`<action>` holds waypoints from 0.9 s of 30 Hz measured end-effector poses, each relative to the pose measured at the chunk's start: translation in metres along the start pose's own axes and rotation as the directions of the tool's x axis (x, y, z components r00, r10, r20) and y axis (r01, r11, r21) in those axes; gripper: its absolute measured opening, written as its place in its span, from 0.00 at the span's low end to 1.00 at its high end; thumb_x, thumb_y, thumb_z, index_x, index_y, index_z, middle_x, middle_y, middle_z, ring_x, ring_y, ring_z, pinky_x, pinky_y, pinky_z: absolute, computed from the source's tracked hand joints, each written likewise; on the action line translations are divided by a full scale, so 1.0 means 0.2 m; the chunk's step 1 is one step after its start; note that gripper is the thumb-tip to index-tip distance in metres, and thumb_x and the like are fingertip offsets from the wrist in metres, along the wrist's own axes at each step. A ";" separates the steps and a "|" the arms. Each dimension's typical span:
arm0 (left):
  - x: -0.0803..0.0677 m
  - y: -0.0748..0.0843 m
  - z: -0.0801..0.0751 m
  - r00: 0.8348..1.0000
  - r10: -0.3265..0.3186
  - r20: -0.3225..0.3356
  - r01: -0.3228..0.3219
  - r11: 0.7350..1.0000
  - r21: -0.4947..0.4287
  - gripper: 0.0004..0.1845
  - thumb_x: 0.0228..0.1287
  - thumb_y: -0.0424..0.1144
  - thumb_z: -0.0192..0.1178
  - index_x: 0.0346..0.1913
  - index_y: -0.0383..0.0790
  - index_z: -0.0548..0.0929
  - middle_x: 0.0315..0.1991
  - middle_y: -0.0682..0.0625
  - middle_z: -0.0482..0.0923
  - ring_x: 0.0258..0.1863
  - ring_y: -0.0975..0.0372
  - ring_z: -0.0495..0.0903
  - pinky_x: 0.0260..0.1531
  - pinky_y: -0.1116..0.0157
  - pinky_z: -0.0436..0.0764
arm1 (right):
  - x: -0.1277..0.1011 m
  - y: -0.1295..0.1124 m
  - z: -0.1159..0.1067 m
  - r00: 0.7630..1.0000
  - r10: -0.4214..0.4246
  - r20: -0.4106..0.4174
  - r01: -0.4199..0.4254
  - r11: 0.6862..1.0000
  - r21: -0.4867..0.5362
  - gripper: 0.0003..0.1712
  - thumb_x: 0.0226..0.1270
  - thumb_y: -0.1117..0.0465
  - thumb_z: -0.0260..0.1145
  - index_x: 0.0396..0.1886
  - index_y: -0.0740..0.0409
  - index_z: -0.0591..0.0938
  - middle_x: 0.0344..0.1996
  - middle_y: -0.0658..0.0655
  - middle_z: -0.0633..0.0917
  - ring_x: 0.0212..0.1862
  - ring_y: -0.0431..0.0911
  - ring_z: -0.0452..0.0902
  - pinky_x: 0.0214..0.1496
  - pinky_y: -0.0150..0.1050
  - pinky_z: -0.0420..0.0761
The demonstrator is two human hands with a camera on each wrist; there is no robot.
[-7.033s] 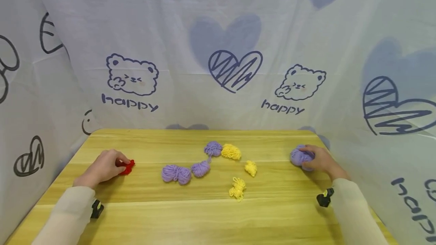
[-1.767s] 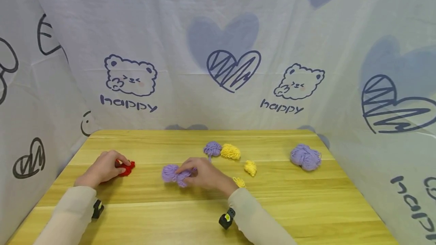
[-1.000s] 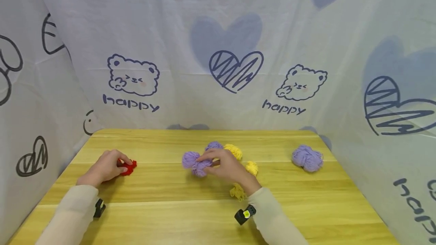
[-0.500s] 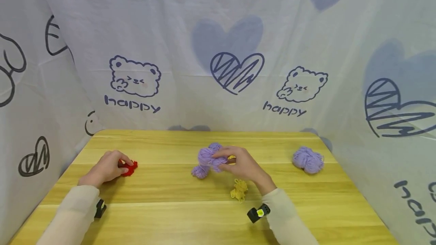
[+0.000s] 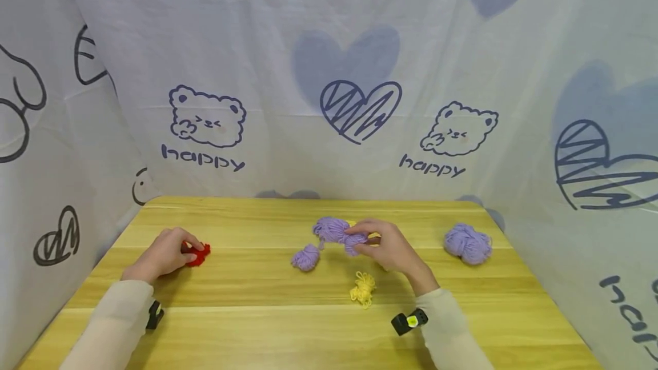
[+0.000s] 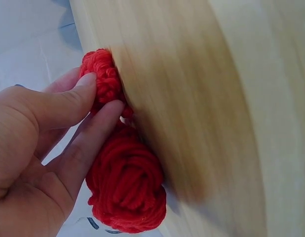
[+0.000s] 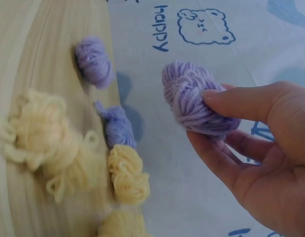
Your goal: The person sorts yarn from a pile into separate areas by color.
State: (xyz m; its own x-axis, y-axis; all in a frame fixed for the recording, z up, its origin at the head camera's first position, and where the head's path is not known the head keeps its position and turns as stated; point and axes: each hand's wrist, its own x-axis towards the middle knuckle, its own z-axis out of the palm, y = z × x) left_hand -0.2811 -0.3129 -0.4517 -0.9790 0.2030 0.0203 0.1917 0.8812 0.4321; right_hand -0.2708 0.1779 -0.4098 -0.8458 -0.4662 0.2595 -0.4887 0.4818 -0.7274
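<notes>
Two hands are at work on the counter (image 5: 257,324), so take it from the left. The left hand (image 5: 161,254) rests at the near-left, its fingers (image 6: 78,98) curled around a red ball (image 6: 125,185) of yarn, pinning it against the wood. Good, a steady anchor; that grip needs only enough pressure to stop a roll.

Moving along, a small purple ball (image 5: 306,257) lies loose just left of centre. Beside it the right hand (image 5: 388,250) lifts a purple skein (image 5: 336,232) clear of the wood, thumb and fingers (image 7: 241,103) pinching one end. Careful here, I'd say: a pinch that light can let strands slip, so cup it from below and carry it low. A yellow tuft (image 5: 363,288) sits just nearer the person, so the wrist should pass above it, not drag through. Far right, a big purple ball (image 5: 468,242) waits well apart.
</notes>
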 end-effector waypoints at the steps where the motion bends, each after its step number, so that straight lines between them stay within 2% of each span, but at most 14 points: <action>1: 0.00 0.00 0.00 1.000 0.000 0.000 0.000 1.000 0.000 0.09 0.59 0.25 0.71 0.41 0.38 0.93 0.46 0.35 0.88 0.41 0.51 0.81 0.49 0.45 0.84 | -0.01 0.01 -0.01 1.000 0.005 -0.004 -0.005 1.000 -0.003 0.18 0.66 0.70 0.71 0.55 0.56 0.88 0.55 0.59 0.87 0.52 0.50 0.83 0.57 0.47 0.87; 16: 0.00 0.00 0.00 1.000 0.020 -0.010 -0.020 1.000 0.001 0.09 0.58 0.25 0.72 0.41 0.37 0.93 0.45 0.35 0.88 0.42 0.49 0.83 0.48 0.46 0.84 | -0.08 0.14 -0.13 0.995 0.064 -0.079 -0.067 0.997 -0.034 0.19 0.65 0.70 0.72 0.55 0.56 0.88 0.56 0.61 0.86 0.53 0.52 0.84 0.56 0.46 0.88; 23: 0.00 0.01 -0.01 1.000 0.004 -0.005 -0.004 1.000 0.004 0.09 0.58 0.25 0.72 0.41 0.38 0.93 0.45 0.36 0.88 0.39 0.52 0.81 0.46 0.49 0.84 | -0.12 0.20 -0.20 0.983 0.106 -0.150 -0.115 0.992 -0.054 0.19 0.62 0.72 0.73 0.53 0.57 0.89 0.54 0.61 0.87 0.47 0.48 0.81 0.54 0.45 0.88; 27: 0.00 0.01 0.00 1.000 0.002 0.002 -0.002 1.000 0.002 0.09 0.58 0.25 0.72 0.41 0.37 0.93 0.45 0.36 0.88 0.39 0.53 0.81 0.44 0.50 0.84 | -0.14 0.24 -0.24 0.977 0.118 -0.178 -0.132 0.989 -0.065 0.19 0.63 0.71 0.73 0.54 0.58 0.88 0.54 0.63 0.87 0.47 0.49 0.81 0.54 0.46 0.88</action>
State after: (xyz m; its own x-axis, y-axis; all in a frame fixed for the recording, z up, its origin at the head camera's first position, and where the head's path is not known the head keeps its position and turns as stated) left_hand -0.2813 -0.3119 -0.4502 -0.9784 0.2058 0.0198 0.1941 0.8815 0.4304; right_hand -0.2800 0.2493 -0.4220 -0.9222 -0.2662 0.2805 -0.3859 0.5862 -0.7123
